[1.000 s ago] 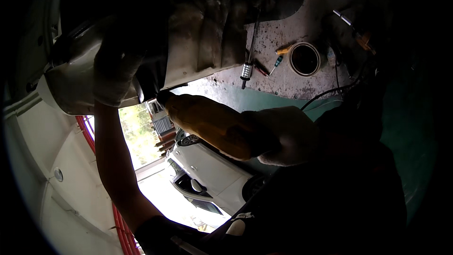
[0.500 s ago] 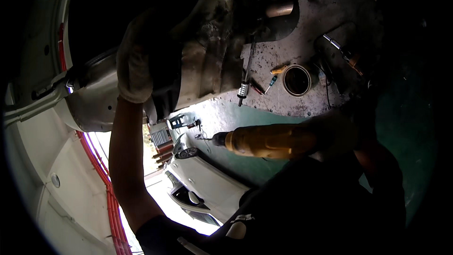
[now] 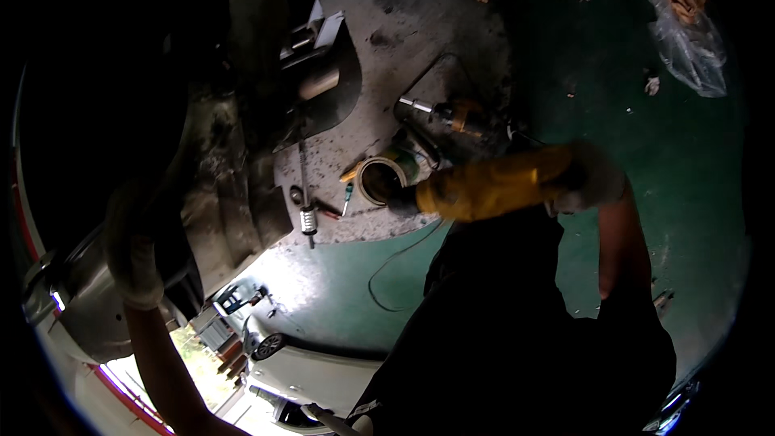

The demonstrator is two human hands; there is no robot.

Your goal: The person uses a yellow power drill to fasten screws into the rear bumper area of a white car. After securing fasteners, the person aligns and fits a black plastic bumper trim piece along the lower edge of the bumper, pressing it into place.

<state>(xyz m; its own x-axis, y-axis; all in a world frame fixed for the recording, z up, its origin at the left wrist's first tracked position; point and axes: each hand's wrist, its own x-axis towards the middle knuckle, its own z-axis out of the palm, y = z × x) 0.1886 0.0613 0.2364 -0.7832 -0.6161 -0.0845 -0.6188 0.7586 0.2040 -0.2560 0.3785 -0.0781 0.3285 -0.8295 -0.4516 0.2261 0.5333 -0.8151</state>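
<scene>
We find the yellow power tool [image 3: 492, 186] clasped at its rear by the right grip [image 3: 596, 180], its dark nose pointing left toward the can [image 3: 360, 183]. The left grip [image 3: 142, 274] is beside the car panel [image 3: 90, 316]; we cannot tell its closure.

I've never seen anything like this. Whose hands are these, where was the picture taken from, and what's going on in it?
There is no robot here: a person works with their own two gloved hands. The camera is a wide fisheye worn on the head, looking down, so straight edges bend near the rim.

The right hand holds a yellow power tool. The left hand is beside a silvery metal panel; it is too dark to tell whether it grips anything. On the grey surface are an open round can, a teal-handled screwdriver and a second power tool. Beyond stands a white car.
</scene>
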